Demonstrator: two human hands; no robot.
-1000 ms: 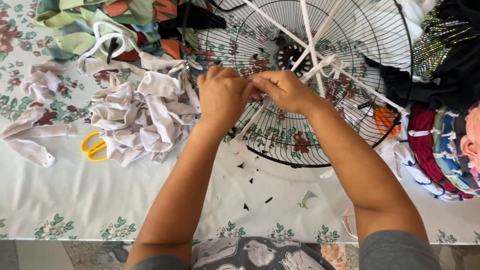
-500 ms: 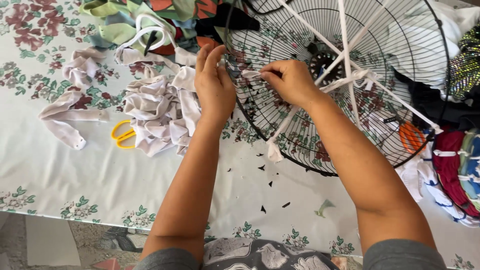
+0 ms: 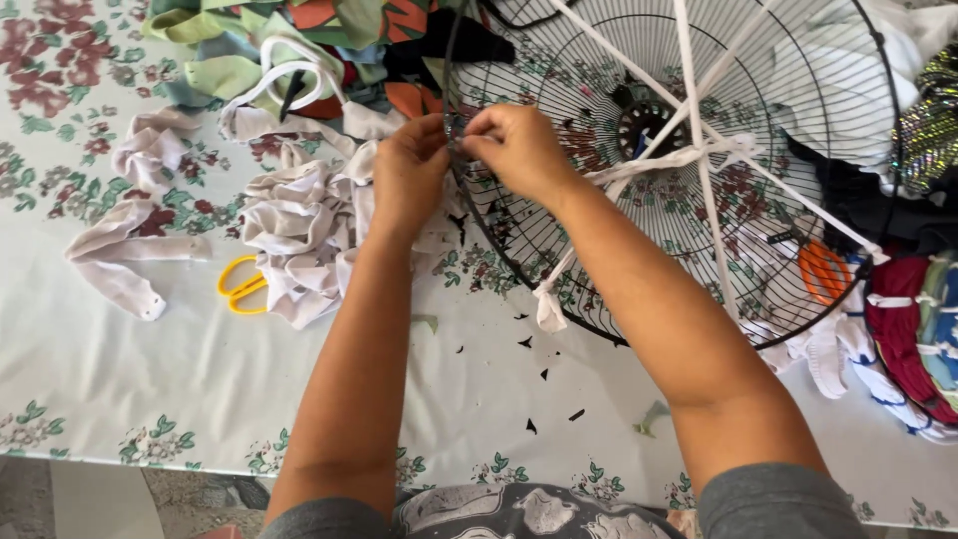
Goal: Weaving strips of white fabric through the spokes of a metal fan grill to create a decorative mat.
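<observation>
At fan grille (image 3: 798, 200) rim, both hands' fingers (image 3: 454, 140) pinching white strip (image 3: 639, 165)

Black wire fan guard (image 3: 798, 250), glossy metal; white strips (image 3: 299, 215), matt cloth.

A home craft table — floral tablecloth (image 3: 90, 369), fabric scraps (image 3: 299, 215), yellow scissors (image 3: 239, 286), fan guard (image 3: 758, 170).

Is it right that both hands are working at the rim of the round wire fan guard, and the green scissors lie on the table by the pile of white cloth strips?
Not quite: the scissors have yellow handles, not green, as the head view shows. The rest holds: the left hand and right hand meet at the rim of the wire fan guard, and the scissors lie on the table beside the white cloth strips.
</observation>
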